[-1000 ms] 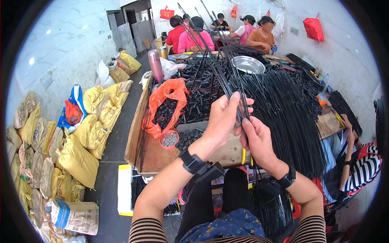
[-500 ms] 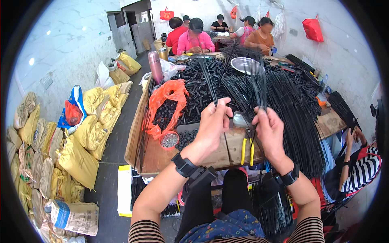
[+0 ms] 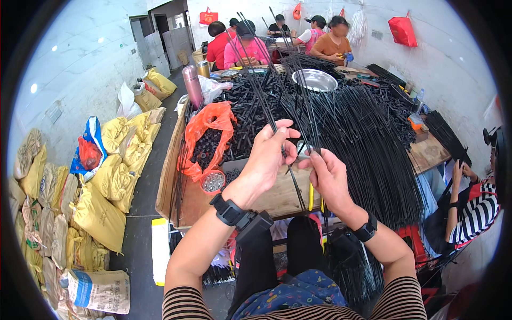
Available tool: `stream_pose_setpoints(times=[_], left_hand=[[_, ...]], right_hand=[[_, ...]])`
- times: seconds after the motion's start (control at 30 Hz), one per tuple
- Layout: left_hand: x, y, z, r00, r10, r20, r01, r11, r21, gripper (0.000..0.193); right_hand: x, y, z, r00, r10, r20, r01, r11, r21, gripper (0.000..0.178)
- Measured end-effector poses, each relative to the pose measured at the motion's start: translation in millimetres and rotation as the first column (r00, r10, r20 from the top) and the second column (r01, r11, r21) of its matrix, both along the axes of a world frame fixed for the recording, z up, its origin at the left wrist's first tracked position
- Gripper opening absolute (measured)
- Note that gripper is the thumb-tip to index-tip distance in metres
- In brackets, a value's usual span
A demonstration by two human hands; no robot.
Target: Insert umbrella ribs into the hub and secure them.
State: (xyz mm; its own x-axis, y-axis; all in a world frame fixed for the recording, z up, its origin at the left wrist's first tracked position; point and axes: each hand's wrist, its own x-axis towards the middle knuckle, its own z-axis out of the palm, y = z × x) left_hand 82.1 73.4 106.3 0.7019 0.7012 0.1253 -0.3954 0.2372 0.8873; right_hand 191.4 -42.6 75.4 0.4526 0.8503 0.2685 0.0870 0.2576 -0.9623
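Thin black rods [image 3: 260,96] stand up out of my left hand [image 3: 266,162], whose thumb and fingers are closed round them over the near edge of the table. A second bunch of thin black rods [image 3: 308,109] is pinched in my right hand [image 3: 330,178], a little to the right. Both bunches point up and away from me, their lower ends slanting down past the table edge. Partly hidden by the right hand, a tool with yellow handles [image 3: 311,197] lies on the wood. A wide heap of long black rods [image 3: 373,160] covers the table right of my hands.
Short black tubes [image 3: 250,112] are piled mid-table behind an orange plastic bag [image 3: 210,120]. A red bowl [image 3: 203,188] holds small metal pieces. Beyond are a metal dish [image 3: 326,86] and a pink flask [image 3: 192,88]. Other people work at the far side and right. Yellow sacks [image 3: 98,216] line the left.
My right hand has come left, closer to my left hand, and the two bunches of rods are nearer each other. The whole view has shifted slightly.
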Motion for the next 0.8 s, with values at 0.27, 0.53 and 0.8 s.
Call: stream_pose_setpoints(times=[0.27, 0.53, 0.8], left_hand=[[16, -5, 5, 0.997, 0.075, 0.007, -0.075, 0.997, 0.033, 0.023], [20, 1, 2, 0.996, 0.075, 0.054, -0.075, 0.997, -0.013, 0.018], [24, 1, 1, 0.997, 0.078, 0.025, -0.078, 0.996, -0.034, 0.014]], right_hand=[[-4, -5, 1, 0.999, 0.040, -0.022, -0.040, 0.999, -0.003, 0.020], [-3, -10, 3, 0.997, 0.071, -0.028, -0.072, 0.997, -0.033, 0.021], [-1, -11, -6, 0.994, 0.086, -0.060, -0.087, 0.996, -0.007, 0.023]])
